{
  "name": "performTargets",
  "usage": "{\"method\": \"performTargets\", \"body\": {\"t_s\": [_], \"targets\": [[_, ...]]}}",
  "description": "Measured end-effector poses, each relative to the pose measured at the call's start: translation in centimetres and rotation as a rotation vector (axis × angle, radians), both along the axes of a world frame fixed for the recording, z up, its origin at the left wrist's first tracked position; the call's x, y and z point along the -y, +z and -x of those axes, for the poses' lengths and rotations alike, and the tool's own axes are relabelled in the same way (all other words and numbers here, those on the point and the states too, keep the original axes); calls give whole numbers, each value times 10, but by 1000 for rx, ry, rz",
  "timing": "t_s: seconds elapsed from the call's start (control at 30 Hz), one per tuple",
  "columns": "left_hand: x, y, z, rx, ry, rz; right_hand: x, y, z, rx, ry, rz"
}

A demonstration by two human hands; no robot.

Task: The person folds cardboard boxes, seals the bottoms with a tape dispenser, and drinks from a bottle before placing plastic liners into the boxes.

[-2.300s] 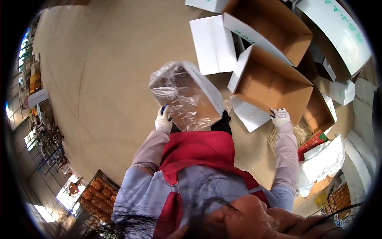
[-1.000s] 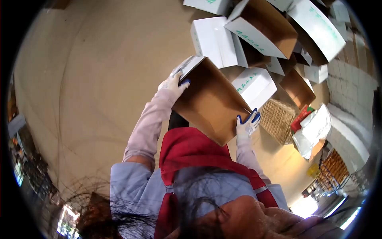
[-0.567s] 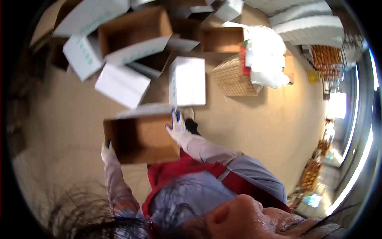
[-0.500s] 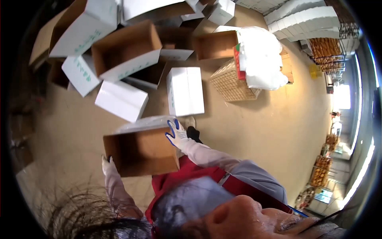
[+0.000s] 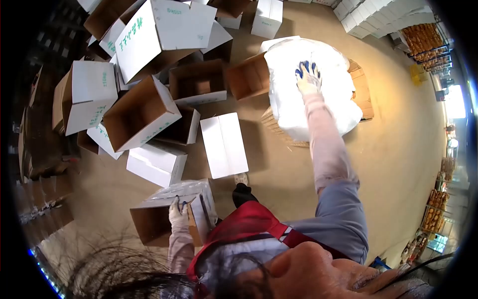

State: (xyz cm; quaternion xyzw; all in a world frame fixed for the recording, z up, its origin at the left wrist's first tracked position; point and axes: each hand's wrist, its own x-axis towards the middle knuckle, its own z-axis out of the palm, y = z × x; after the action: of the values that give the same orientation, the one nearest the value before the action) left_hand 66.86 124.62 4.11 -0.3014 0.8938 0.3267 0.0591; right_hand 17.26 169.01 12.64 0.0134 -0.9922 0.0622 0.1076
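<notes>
My left hand (image 5: pixel 178 214), in a white glove with blue fingertips, is closed on the edge of an open cardboard box (image 5: pixel 149 224). This box is brown inside, tilted with its mouth toward me, and clear plastic film hangs over its upper side. My right hand (image 5: pixel 309 78), gloved the same way, reaches far forward and touches a pile of white plastic bags (image 5: pixel 289 107). Its fingers are spread over the plastic. Beneath the pile, a woven basket (image 5: pixel 271 122) is mostly hidden.
A closed white carton (image 5: pixel 224 144) stands ahead of me, beside another white carton (image 5: pixel 157 164). Open cartons (image 5: pixel 142 112) lie heaped at the upper left. White boxes (image 5: pixel 371 15) are stacked at the far right, near racks of brown goods (image 5: pixel 423 42).
My right hand has left the box and moved forward and right onto the plastic bags. My left hand has shifted to the box's upper edge, and the box has turned.
</notes>
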Motion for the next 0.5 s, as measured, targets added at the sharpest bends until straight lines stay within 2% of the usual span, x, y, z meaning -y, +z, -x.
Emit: {"method": "performTargets", "body": {"t_s": [0.03,0.1,0.17,0.23,0.3,0.37,0.43,0.47,0.5], "targets": [[-15,8,18,-42,-102,17,-15,-6,-2,-8,0,154],[-37,17,41,-27,-139,-87,-44,-23,-8,-8,52,1460],[-49,11,65,-66,-236,-88,-35,18,-30,-174,96,1603],[-74,36,109,-65,-286,-128,-35,46,-31,-187,99,1530],[-104,57,160,-155,-215,-535,-43,58,-31,-353,257,751],[-138,99,214,-109,-281,-902,-46,61,-33,-113,173,1523],[-173,95,259,-174,-444,-1193,-39,73,-53,30,42,2288],[-196,115,279,-195,-437,-1275,-50,65,-68,223,42,2453],[-219,134,298,-218,-426,-1360,-36,85,-93,233,35,2420]]}}
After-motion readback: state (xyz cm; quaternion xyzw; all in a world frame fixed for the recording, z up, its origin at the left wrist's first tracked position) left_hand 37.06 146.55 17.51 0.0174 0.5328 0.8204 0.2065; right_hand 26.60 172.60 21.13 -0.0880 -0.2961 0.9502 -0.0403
